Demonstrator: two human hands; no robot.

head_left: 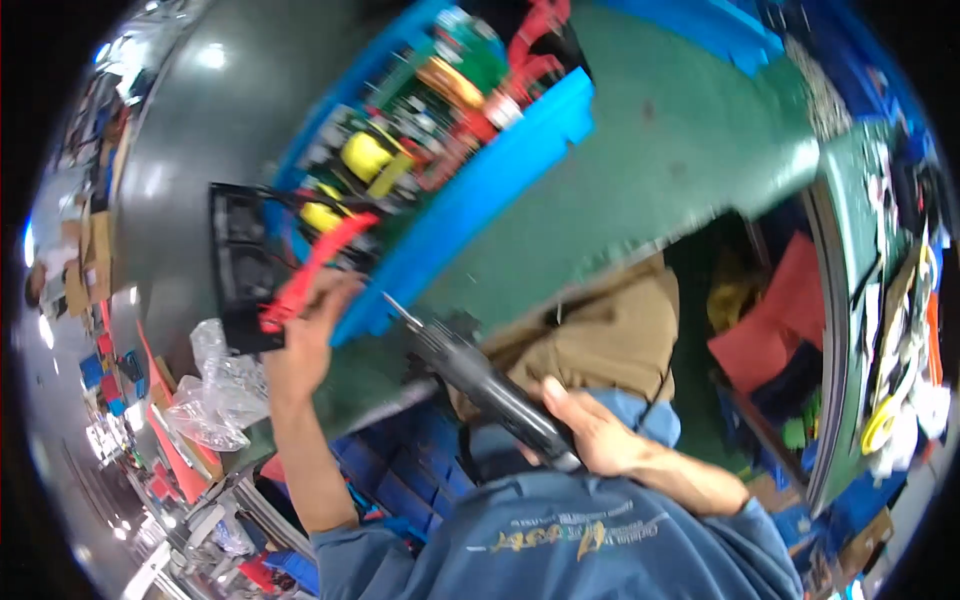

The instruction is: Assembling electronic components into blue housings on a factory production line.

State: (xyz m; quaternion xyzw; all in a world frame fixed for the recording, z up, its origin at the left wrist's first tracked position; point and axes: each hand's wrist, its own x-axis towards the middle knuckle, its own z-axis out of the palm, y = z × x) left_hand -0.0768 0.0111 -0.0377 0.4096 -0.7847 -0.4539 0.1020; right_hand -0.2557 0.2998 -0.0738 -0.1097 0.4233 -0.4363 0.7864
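Note:
My right hand (600,430) is closed around a black electric screwdriver (490,390). The tool's thin bit points up and left, toward the edge of a blue tray-like housing (470,215). Inside that housing sit green circuit boards (470,60), yellow wound parts (366,157) and red cables (450,150). By the housing's near left corner, my left hand (318,315) is bent around a flat red cable (322,262), its fingers partly blurred. The cable reaches over a black panel (238,260) with square recesses, which lies beside the housing.
The green worktop (660,150) carries another blue housing (700,30) at its far side. A crumpled clear plastic bag (215,390) lies left of my arm. On the right, a green bench (850,300) holds tools and yellow-handled scissors (880,425). Red sheets (775,320) hang below.

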